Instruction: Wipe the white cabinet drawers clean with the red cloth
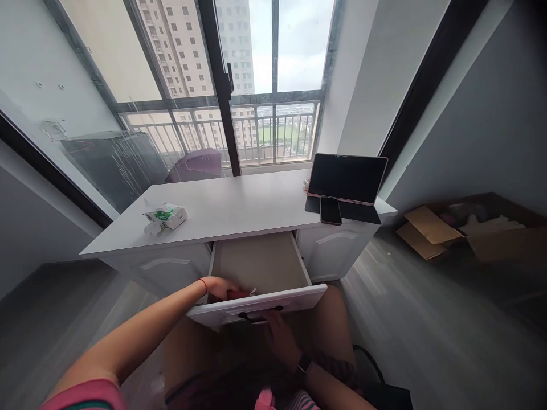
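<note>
- Far left, a tissue pack (pixel 167 216) is set down on the white cabinet top (pixel 243 199), untouched by either hand.
- Into the drawer's front left corner, the left hand (pixel 223 288) is lowered, its fingers curled round a small red item (pixel 237 295); whether that is lifted off the bottom cannot be told.
- At centre, the drawer (pixel 260 259) is already pulled out: opening done, the red item not yet released, closing not yet done.
- At the dark handle (pixel 253 319), the right hand (pixel 280 336) is placed with fingers bent by its right end; how tightly it is gripped is lost in shadow.
- Further right, a phone (pixel 330 210) and propped tablet (pixel 348 179) are left untouched.
</note>
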